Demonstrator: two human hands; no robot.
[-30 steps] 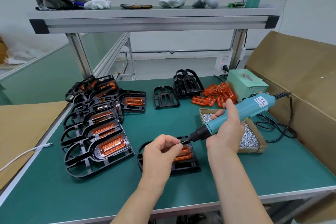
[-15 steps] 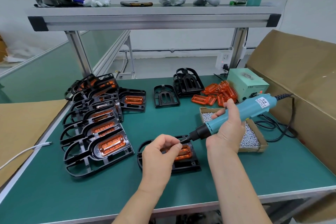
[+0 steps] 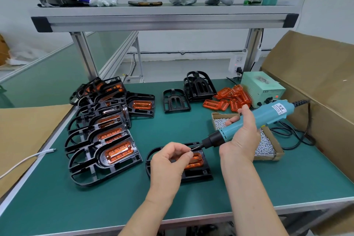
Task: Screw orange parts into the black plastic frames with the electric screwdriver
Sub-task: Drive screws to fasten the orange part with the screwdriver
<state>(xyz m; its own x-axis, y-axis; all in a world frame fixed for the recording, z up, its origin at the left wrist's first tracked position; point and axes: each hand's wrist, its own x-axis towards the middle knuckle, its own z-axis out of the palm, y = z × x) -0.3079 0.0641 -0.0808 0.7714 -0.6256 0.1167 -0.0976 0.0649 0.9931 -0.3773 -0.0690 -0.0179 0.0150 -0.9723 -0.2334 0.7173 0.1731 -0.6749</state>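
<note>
Head view: my right hand (image 3: 241, 140) is wrapped around the teal body of the electric screwdriver (image 3: 268, 116), thumb up, the tool slanting down to the left. Its bit tip meets my left hand (image 3: 168, 161), whose thumb and forefinger pinch something tiny at the bit, probably a screw (image 3: 190, 150), though it is too small to be sure. Both hands are over the black frame (image 3: 199, 173), which lies flat on the table (image 3: 115, 207) with an orange part (image 3: 194, 161) seated in it. Just to the right sits an open cardboard box of screws (image 3: 268, 145). Farther off lie loose orange parts (image 3: 229, 97) and empty frames (image 3: 176, 100). Finished frames (image 3: 107, 140) overlap in a row on the left.
</note>
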